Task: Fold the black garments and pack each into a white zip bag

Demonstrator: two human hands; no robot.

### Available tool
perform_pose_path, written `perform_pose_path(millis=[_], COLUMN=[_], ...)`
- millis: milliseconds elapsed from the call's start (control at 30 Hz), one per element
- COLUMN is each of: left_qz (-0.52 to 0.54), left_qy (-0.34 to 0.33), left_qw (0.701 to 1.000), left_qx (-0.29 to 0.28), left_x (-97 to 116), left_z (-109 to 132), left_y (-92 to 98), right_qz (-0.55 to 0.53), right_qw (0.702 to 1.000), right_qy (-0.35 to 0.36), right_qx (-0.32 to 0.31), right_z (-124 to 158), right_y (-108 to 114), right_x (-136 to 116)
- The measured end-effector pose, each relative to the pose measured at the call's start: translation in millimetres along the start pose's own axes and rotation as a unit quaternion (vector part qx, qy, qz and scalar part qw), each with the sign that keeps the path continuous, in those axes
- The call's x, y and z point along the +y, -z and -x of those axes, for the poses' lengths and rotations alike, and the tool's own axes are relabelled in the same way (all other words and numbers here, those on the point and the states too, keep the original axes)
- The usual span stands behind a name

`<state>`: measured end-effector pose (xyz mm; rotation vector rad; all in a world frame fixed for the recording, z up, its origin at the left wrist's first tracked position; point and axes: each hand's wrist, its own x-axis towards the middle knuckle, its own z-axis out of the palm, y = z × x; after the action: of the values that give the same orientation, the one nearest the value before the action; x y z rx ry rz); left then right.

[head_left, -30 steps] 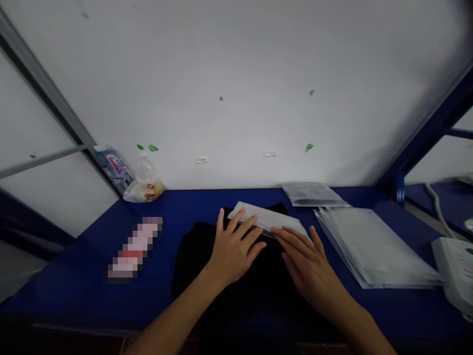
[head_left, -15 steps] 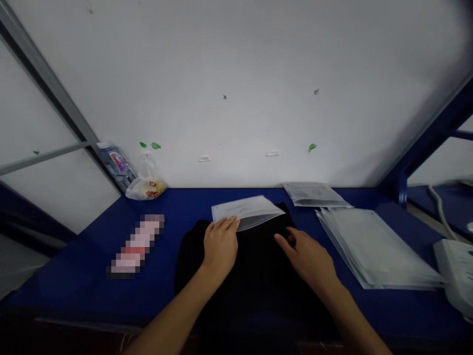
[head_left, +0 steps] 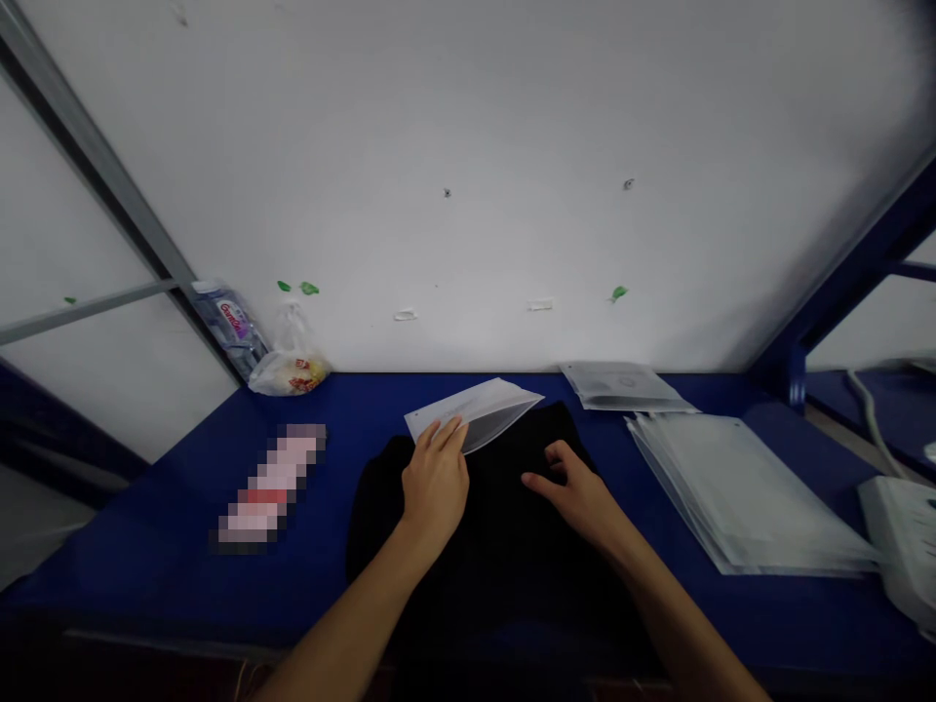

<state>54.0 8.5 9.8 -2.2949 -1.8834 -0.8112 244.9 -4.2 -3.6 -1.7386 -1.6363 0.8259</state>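
The left hand (head_left: 435,487) lies on the far part of a black folded garment (head_left: 497,556), and its fingers (head_left: 446,436) come over the near edge of a frosted plastic bag (head_left: 474,414). The bag is flat and a little tilted on the table of view, its long side going from just left of these fingers to up and right of them, so most of it is beyond the hand and its left corner stands out past the fingertips. I cannot tell if the thumb goes under the bag, so I cannot say if this hand really grips it or only presses on it. The right hand (head_left: 574,502) is to the right of the left hand, well apart from the bag, and it is half open above the black folded garment, with the fingers a little curved and touching or almost touching the cloth. It holds nothing that I can see. Right of this hand, on the blue bench (head_left: 124,556), is a stack of frosted bags (head_left: 738,497), and beyond the hand is one more flat bag (head_left: 621,385). Left of the left hand lies a pixelated long object (head_left: 267,483), and far from it stand a water bottle (head_left: 230,327) and a small plastic bag (head_left: 291,363) against the wall.
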Motion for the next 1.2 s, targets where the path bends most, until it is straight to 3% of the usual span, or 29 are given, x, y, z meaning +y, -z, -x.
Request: perform_pose_path(millis=[167, 367, 533, 633, 833, 933, 1100, 1167, 1200], left_qz=[0.003, 0.006, 0.011, 0.019, 0.024, 0.021, 0.020, 0.021, 0.022], left_qy=[0.016, 0.026, 0.021, 0.017, 0.011, 0.018, 0.025, 0.023, 0.022], left_qw=[1.000, 1.000, 0.999, 0.999, 0.999, 0.999, 0.999, 0.999, 0.999], left_qx=[0.007, 0.007, 0.022, 0.024, 0.029, 0.024, 0.020, 0.020, 0.019], left_x=[-1.3, -3.8, -3.8, -4.6, -7.4, -6.9, -5.4, -5.5, -5.8], left_z=[-0.1, 0.5, -0.6, -0.6, 1.3, 0.9, 0.1, 0.4, 0.7], left_y=[1.9, 2.7, 2.3, 1.8, -0.8, 0.0, 2.2, 1.7, 1.2], right_qz=[-0.038, -0.186, -0.049, -0.037, -0.085, -0.215, -0.439, -0.442, -0.409], right_qw=[0.998, 0.976, 0.999, 0.999, 0.996, 0.974, 0.877, 0.876, 0.894], right_qy=[0.045, -0.116, -0.020, 0.028, 0.009, -0.075, -0.193, -0.192, -0.184], right_qx=[0.018, 0.009, 0.010, -0.015, -0.028, 0.001, 0.015, 0.009, 0.010], right_z=[0.7, -0.9, 1.5, 6.4, 8.1, 5.9, 9.7, 11.9, 12.4], right_y=[-2.9, -10.3, -5.9, -2.9, -4.8, -5.2, -1.2, 2.0, 4.0], right_x=[-1.9, 3.1, -1.4, -9.5, -15.2, -14.4, -15.2, -15.3, -15.1])
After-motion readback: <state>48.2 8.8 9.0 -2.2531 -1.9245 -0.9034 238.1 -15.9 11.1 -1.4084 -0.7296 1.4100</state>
